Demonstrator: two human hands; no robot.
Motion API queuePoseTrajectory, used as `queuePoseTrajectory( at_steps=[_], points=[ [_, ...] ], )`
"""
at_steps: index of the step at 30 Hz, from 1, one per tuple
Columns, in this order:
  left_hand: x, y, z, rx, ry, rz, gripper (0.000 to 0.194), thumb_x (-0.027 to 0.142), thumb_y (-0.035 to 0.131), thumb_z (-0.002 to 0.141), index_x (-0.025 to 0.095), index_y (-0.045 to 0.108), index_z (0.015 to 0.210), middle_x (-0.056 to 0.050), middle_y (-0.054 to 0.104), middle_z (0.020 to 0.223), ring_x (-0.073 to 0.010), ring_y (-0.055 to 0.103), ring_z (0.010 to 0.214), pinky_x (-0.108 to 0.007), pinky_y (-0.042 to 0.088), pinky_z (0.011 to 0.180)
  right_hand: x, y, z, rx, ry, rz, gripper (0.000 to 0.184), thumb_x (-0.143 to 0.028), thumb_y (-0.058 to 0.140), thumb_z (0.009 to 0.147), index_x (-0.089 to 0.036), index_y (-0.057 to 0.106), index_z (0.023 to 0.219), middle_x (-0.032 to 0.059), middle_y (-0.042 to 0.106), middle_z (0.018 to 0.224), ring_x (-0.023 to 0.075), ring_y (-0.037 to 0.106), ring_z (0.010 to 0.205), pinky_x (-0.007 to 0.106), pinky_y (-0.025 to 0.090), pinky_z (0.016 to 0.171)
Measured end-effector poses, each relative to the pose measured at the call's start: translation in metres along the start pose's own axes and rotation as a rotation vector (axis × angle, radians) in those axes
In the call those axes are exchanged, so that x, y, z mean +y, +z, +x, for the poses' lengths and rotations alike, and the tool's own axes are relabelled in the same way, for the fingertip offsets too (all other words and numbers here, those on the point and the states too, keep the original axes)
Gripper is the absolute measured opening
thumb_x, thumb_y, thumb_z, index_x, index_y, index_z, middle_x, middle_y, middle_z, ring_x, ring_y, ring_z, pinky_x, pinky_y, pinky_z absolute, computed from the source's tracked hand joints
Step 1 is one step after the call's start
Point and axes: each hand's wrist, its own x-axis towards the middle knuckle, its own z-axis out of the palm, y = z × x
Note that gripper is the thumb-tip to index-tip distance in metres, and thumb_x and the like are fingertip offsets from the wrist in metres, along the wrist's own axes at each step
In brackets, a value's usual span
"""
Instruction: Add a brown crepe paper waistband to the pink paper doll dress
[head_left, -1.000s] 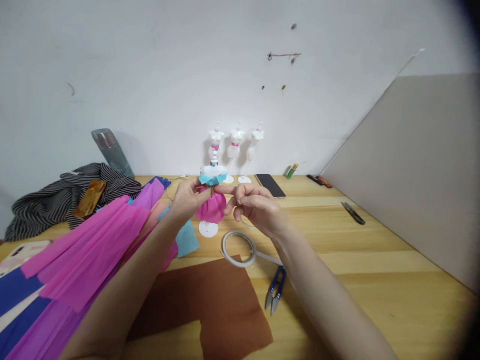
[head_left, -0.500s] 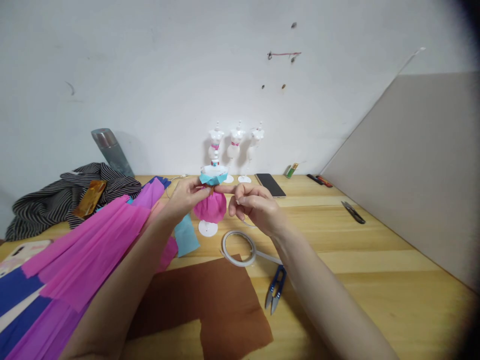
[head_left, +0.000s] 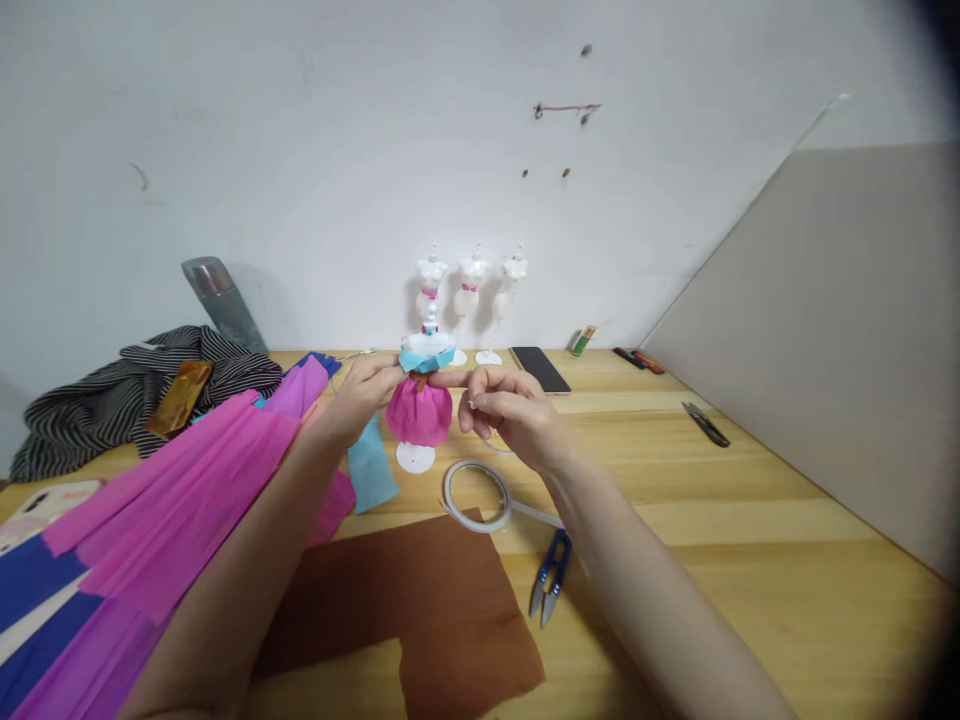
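Note:
A small white mannequin stands on a round base in the middle of the wooden table, dressed in a pink paper skirt [head_left: 419,415] and a teal paper top [head_left: 425,357]. My left hand [head_left: 358,392] pinches the figure's waist from the left, fingers closed on it. My right hand [head_left: 508,412] reaches in from the right, its forefinger stretched out to the waist and the other fingers curled. A thin brown strip shows at the waist between the two hands.
A roll of white tape [head_left: 478,494] and blue thread snips [head_left: 550,575] lie near my right arm, by a brown paper sheet [head_left: 420,610]. Pink and purple crepe paper [head_left: 165,500] fills the left side. Three bare mannequins [head_left: 471,290], a phone [head_left: 540,369] and black snips [head_left: 706,424] lie farther back.
Both hands have shifted very slightly at the figure's waist; the figure sits a little lower and my left hand has eased leftward. Nothing else moved.

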Motion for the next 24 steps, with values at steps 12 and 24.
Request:
queuePoseTrajectory(
  at_steps=[12,24],
  points=[
    [0.016,0.001,-0.004,-0.201,-0.062,-0.040,0.024,0.030,0.066,0.074,0.015,0.070,0.092,-0.004,0.070,0.091,-0.0216,0.062,0.093,-0.032,0.047,0.087,0.004,0.000,-0.001,0.021,-0.056,-0.115,0.010,-0.018,0.061,0.069,-0.017,0.054,0.061,0.0103,0.073,0.096,0.0094,0.057,0.052,0.023,0.035,0.045],
    [0.009,0.016,-0.005,-0.054,-0.084,0.085,0.036,0.021,0.063,0.071,0.014,0.065,0.107,-0.003,0.065,0.085,-0.0173,0.061,0.082,-0.031,0.049,0.079,0.003,0.002,0.000,0.031,-0.059,-0.131,0.011,-0.020,0.060,0.067,-0.016,0.054,0.060,0.0115,0.073,0.096,0.0084,0.055,0.051,0.024,0.034,0.045]
  ],
)
